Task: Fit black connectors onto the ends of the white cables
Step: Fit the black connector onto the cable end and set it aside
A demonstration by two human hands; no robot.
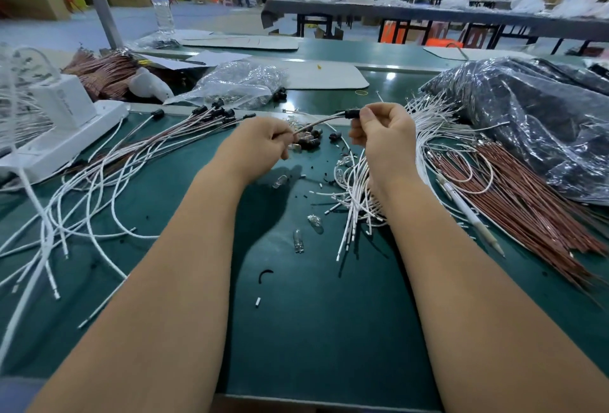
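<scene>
My right hand [382, 130] pinches a black connector [352, 113] between thumb and forefinger above the green mat. A thin cable [321, 122] runs from that connector down to my left hand [260, 142], whose curled fingers grip it. Loose black connectors [309, 142] lie on the mat just beyond my left hand. A fan of white cables with black connectors fitted [217, 114] spreads to the left. A bundle of bare white cables [357, 205] lies under my right wrist.
Brown wires [514, 188] and a pen [468, 211] lie at the right beside a dark plastic bag [534, 109]. A clear bag [240, 83] sits behind; a white box [62, 129] stands left. Small glass bulbs [298, 241] and wire scraps dot the green mat [313, 330].
</scene>
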